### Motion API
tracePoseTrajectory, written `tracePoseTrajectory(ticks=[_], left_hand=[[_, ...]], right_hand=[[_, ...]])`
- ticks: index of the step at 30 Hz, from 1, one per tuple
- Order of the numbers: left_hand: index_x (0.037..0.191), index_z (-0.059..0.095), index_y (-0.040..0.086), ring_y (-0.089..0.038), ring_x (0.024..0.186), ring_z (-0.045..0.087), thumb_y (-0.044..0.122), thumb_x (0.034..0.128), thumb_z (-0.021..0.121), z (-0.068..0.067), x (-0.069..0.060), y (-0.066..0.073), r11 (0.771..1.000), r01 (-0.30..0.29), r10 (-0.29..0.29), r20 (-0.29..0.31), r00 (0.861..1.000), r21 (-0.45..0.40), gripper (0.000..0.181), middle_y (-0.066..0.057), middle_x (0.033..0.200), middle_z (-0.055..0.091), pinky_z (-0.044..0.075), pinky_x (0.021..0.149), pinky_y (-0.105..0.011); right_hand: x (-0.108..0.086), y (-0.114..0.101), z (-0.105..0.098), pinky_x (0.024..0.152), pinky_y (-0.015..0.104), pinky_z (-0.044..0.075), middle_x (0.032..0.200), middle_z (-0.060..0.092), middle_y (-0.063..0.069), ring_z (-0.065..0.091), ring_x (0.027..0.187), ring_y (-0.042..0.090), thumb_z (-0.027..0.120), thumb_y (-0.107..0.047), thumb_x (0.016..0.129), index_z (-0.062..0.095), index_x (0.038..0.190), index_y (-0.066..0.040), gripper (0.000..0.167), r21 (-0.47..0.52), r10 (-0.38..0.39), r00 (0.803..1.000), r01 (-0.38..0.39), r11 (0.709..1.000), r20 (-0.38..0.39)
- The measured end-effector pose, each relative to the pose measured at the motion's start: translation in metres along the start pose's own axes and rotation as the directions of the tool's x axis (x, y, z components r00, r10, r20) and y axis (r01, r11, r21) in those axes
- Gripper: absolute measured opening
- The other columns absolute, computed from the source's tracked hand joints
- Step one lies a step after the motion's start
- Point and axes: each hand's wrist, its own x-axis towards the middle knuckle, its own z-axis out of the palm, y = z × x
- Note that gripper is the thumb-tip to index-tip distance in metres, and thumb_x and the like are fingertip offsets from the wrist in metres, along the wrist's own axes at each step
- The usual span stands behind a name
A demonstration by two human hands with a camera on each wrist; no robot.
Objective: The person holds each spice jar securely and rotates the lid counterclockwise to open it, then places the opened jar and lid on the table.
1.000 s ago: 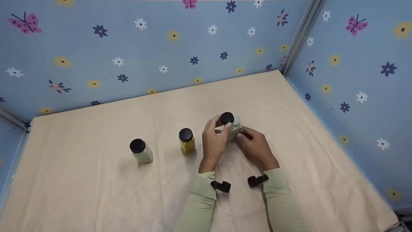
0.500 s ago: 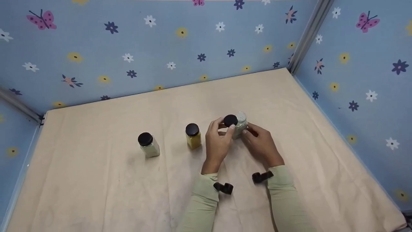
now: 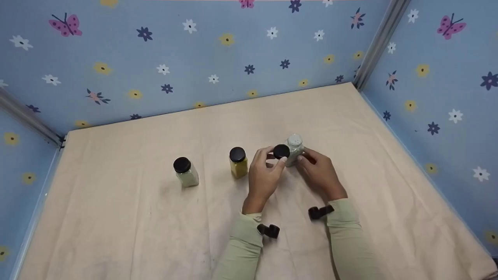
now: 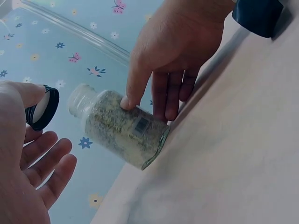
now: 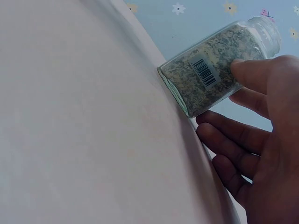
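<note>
My left hand [image 3: 264,175] pinches a black screw lid [image 3: 281,151] between thumb and fingers, just left of an uncapped glass spice jar [image 3: 294,149]. The lid is apart from the jar's neck, its pale inside facing the jar in the left wrist view. My right hand [image 3: 321,173] grips the jar [image 5: 212,67], thumb on the near side. Dried green herbs fill the jar, and a barcode label [image 5: 204,73] shows on its side. Its base stands on the cloth, and a perforated pale top [image 3: 295,139] covers the mouth.
Left of my hands stand two capped jars: one with yellow contents [image 3: 238,165], closest to my left hand, and one with pale green contents [image 3: 187,175] further left. A beige cloth [image 3: 155,225] covers the table. Blue patterned walls [image 3: 233,50] rise behind and at the sides.
The lid has moved away from the jar's mouth, leftward and down in the head view, so more of the perforated top shows. The whole scene has shifted right as the head view turned.
</note>
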Motion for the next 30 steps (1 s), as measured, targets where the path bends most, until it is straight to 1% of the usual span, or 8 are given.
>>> tracePoseTrajectory(ticks=[4, 6, 9, 12, 14, 21, 25, 30], left_hand=[[0.122, 0.065, 0.010, -0.011, 0.101, 0.065, 0.027, 0.0906, 0.075, -0.007, -0.002, -0.003, 1.000, -0.012, 0.011, 0.011, 1.000, 0.013, 0.037, 0.001, 0.118, 0.063, 0.057, 0.077, -0.032], [0.121, 0.064, 0.010, -0.012, 0.101, 0.065, 0.026, 0.0904, 0.075, -0.010, -0.004, -0.003, 1.000, -0.009, 0.009, 0.020, 1.000, 0.000, 0.036, 0.000, 0.117, 0.063, 0.057, 0.077, -0.033], [0.121, 0.064, 0.009, -0.014, 0.099, 0.066, 0.024, 0.0902, 0.076, -0.012, -0.006, -0.004, 0.999, 0.009, -0.007, 0.032, 0.999, -0.039, 0.036, -0.002, 0.118, 0.062, 0.057, 0.076, -0.034], [0.121, 0.063, 0.010, -0.014, 0.098, 0.066, 0.023, 0.0895, 0.076, -0.014, -0.008, -0.004, 0.998, 0.026, -0.024, 0.041, 0.999, -0.065, 0.036, -0.001, 0.119, 0.061, 0.057, 0.075, -0.033], [0.121, 0.063, 0.011, -0.014, 0.098, 0.066, 0.022, 0.0890, 0.076, -0.014, -0.010, -0.003, 0.997, 0.026, -0.022, 0.046, 0.999, -0.071, 0.037, -0.001, 0.120, 0.062, 0.057, 0.075, -0.032], [0.124, 0.062, 0.012, -0.013, 0.095, 0.067, 0.023, 0.0892, 0.075, -0.016, -0.015, -0.001, 0.999, -0.002, 0.004, 0.066, 0.998, -0.038, 0.039, 0.000, 0.119, 0.063, 0.056, 0.075, -0.030], [0.124, 0.062, 0.012, -0.013, 0.093, 0.067, 0.023, 0.0890, 0.076, -0.017, -0.018, 0.000, 1.000, -0.006, 0.007, 0.073, 0.997, -0.019, 0.039, -0.001, 0.117, 0.064, 0.057, 0.075, -0.032], [0.123, 0.062, 0.011, -0.015, 0.093, 0.067, 0.021, 0.0886, 0.076, -0.018, -0.024, 0.000, 1.000, -0.003, 0.003, 0.087, 0.996, 0.001, 0.039, -0.002, 0.118, 0.064, 0.057, 0.075, -0.034]], right_hand=[[0.002, -0.002, 0.003, 0.104, 0.044, 0.045, 0.133, 0.064, 0.006, 0.058, 0.123, 0.021, 0.060, -0.042, 0.100, 0.059, 0.141, -0.017, 0.048, 0.012, 0.001, 1.000, -0.001, 1.000, 0.011], [0.003, -0.003, 0.005, 0.104, 0.043, 0.045, 0.131, 0.065, 0.005, 0.058, 0.122, 0.020, 0.061, -0.040, 0.100, 0.060, 0.141, -0.018, 0.047, 0.018, 0.001, 1.000, -0.001, 1.000, 0.010], [0.004, -0.002, 0.006, 0.104, 0.044, 0.045, 0.129, 0.066, 0.006, 0.059, 0.121, 0.021, 0.061, -0.038, 0.100, 0.060, 0.141, -0.017, 0.046, 0.019, -0.003, 1.000, 0.003, 1.000, 0.011], [0.004, -0.002, 0.006, 0.105, 0.044, 0.045, 0.130, 0.065, 0.006, 0.059, 0.121, 0.021, 0.061, -0.039, 0.100, 0.059, 0.141, -0.016, 0.047, 0.014, 0.011, 1.000, -0.011, 1.000, 0.010], [0.003, -0.001, 0.005, 0.105, 0.044, 0.044, 0.131, 0.064, 0.006, 0.058, 0.122, 0.021, 0.060, -0.040, 0.100, 0.059, 0.142, -0.016, 0.048, 0.013, 0.021, 1.000, -0.021, 1.000, 0.010], [0.002, 0.000, 0.002, 0.102, 0.044, 0.047, 0.129, 0.065, 0.007, 0.059, 0.118, 0.022, 0.060, -0.039, 0.101, 0.059, 0.141, -0.013, 0.048, 0.004, 0.020, 1.000, -0.020, 1.000, 0.011], [0.001, -0.001, 0.001, 0.102, 0.044, 0.046, 0.131, 0.064, 0.008, 0.059, 0.119, 0.023, 0.059, -0.042, 0.101, 0.059, 0.141, -0.013, 0.050, -0.001, 0.030, 0.999, -0.030, 1.000, 0.011], [0.000, -0.001, 0.000, 0.103, 0.044, 0.045, 0.132, 0.063, 0.009, 0.058, 0.120, 0.023, 0.058, -0.044, 0.100, 0.059, 0.141, -0.012, 0.052, -0.004, 0.024, 1.000, -0.024, 1.000, 0.018]])
